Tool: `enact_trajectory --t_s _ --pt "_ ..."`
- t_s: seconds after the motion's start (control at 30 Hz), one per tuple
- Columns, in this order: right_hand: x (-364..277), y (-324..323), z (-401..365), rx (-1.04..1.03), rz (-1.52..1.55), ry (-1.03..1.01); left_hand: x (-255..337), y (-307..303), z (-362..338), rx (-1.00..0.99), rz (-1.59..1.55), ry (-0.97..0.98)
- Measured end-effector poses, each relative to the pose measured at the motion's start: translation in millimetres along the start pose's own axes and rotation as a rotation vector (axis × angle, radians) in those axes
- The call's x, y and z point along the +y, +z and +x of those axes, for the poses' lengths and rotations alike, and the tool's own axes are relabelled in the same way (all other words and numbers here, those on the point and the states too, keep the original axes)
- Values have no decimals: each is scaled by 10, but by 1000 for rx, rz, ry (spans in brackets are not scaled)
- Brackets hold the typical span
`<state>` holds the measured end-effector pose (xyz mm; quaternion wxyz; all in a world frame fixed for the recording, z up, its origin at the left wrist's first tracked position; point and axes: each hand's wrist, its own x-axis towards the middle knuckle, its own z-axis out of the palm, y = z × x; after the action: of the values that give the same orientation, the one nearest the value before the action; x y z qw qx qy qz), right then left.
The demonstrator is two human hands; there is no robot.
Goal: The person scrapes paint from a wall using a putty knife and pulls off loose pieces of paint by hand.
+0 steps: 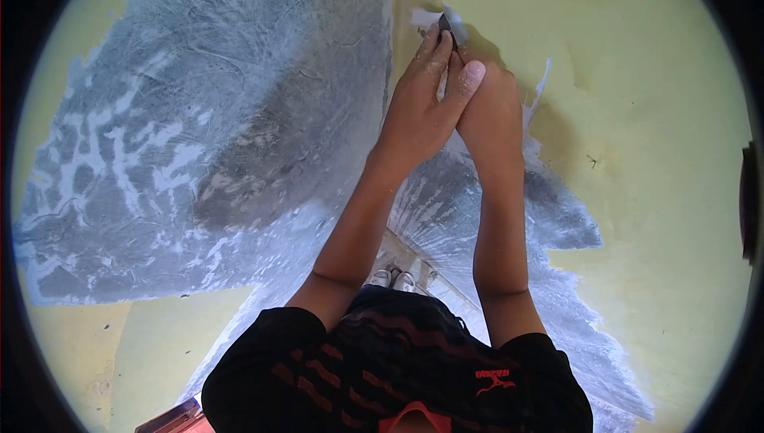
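Note:
Both hands are together high on the wall, by the corner. My right hand (491, 99) is closed around a scraper (446, 22); its handle is hidden in the fist. My left hand (419, 107) presses its fingers against the dark blade, and its thumb lies over the right hand. Dust and small flakes cling to the fingers. At the blade's edge, a pale patch (426, 17) shows where yellow paint has come off. Yellow painted wall (629, 99) surrounds it on the right.
Left of the corner is a large bare grey wall patch (263, 107) with whitish streaks. Another grey stripped patch (549, 202) with ragged edges lies below the hands. Shoes (393, 278) stand on the floor. Reddish-brown objects show at the right edge (748, 202) and lower left (171, 419).

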<state>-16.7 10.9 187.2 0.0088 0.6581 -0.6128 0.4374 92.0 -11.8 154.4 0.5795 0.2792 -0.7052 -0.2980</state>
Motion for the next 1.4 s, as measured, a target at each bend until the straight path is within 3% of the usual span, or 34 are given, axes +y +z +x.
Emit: enact_trajectory --t_s 0.03,0.27,0.73,0.9,1.1,1.17,1.23,1.4 --pt "18 31 7 8 34 -11 54 -8 -18 26 105 23" --pt "-77 -17 -14 72 140 -15 52 44 -76 64 0 68" --pt "-112 139 259 -29 -59 -3 -11 -104 66 8 -168 -9" --pt "-93 140 285 -22 -37 -21 22 -144 40 49 -94 27" --pt "51 181 160 0 92 -56 -9 -361 -16 198 112 98" --pt "97 235 40 2 320 54 -43 -407 40 214 107 108" --pt "184 412 -100 70 363 68 -65 -410 116 235 216 203" --pt "184 759 -213 234 535 104 -72 -363 179 128 325 299"
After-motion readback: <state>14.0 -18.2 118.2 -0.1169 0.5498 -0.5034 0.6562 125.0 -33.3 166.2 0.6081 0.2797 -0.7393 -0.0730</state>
